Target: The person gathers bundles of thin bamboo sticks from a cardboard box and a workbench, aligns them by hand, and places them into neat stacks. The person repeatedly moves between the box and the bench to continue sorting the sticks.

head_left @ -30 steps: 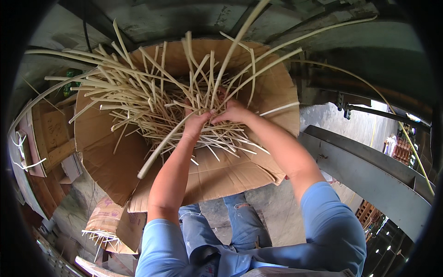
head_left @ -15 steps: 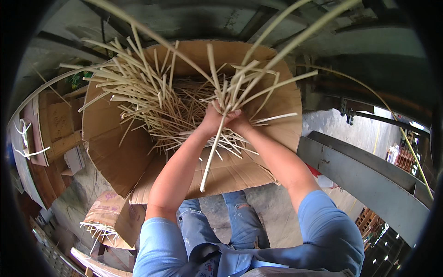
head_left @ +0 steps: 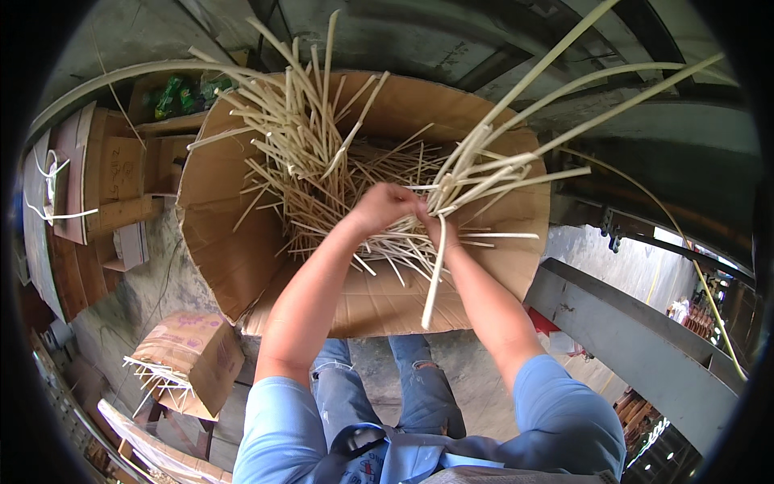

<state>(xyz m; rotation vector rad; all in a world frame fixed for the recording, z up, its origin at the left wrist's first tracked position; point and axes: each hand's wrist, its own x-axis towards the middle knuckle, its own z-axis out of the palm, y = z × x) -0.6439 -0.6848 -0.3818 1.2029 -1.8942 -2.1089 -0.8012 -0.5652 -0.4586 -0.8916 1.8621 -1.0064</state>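
Sticks (head_left: 305,153) crowd the box (head_left: 216,242) beside the left grip (head_left: 382,208).

This looks like a workshop: pale cane-like sticks (head_left: 302,145) bristle from a big open cardboard box (head_left: 230,242) at centre, and thin white sticks (head_left: 165,373) poke from a smaller carton (head_left: 218,363) at lower left. A concrete floor (head_left: 484,379), a grey metal beam (head_left: 621,339) at right and plain wooden boxes (head_left: 121,169) at left point the same way.
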